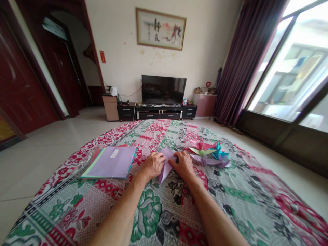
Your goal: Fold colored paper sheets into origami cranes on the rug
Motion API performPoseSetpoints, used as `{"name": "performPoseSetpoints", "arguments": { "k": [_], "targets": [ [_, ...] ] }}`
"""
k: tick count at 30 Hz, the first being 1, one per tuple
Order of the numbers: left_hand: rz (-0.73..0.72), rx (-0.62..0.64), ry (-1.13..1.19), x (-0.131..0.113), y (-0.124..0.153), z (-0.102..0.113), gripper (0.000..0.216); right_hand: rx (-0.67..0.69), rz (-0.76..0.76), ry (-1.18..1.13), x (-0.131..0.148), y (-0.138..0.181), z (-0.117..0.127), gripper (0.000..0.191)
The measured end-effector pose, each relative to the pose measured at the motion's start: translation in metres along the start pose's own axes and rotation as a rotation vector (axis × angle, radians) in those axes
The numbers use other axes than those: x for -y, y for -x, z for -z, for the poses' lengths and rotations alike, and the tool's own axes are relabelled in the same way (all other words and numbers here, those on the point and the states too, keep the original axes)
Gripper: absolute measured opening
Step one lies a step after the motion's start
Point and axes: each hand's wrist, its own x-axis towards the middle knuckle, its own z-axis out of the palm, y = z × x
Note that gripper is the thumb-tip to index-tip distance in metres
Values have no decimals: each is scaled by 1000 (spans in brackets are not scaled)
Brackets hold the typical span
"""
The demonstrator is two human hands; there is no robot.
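Observation:
A folded piece of lilac paper (167,164) lies on the floral cloth (164,212) between my hands. My left hand (153,164) presses its left side with curled fingers. My right hand (183,163) pinches its right edge, fingers closed on the paper. Just right of my right hand sits a cluster of finished paper cranes (208,153) in pink, green, teal and purple. A stack of coloured paper sheets (110,162), lilac on top, lies to the left of my left hand.
The cloth covers a round surface whose edge curves away on both sides. Beyond it are a tiled floor, a TV (164,89) on a low black cabinet, a dark curtain (246,65) and a large window at the right.

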Motion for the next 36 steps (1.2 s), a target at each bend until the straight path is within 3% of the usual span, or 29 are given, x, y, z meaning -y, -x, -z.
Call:
{"name": "performPoseSetpoints", "arguments": {
  "k": [7, 13, 19, 36],
  "targets": [
    [61, 53, -20, 0, -1, -1, 30, -68, 26, 5, 1, 1, -1, 33],
    [55, 58, -32, -3, 1, 1, 32, -66, 141, 61, 11, 12, 6, 14],
    [55, 26, -18, -1, 1, -4, 28, 29, 121, 64, 19, 29, 12, 21],
    [58, 22, -45, -3, 3, -8, 25, 87, 128, 129, 38, 61, 18, 45]
  ]
}}
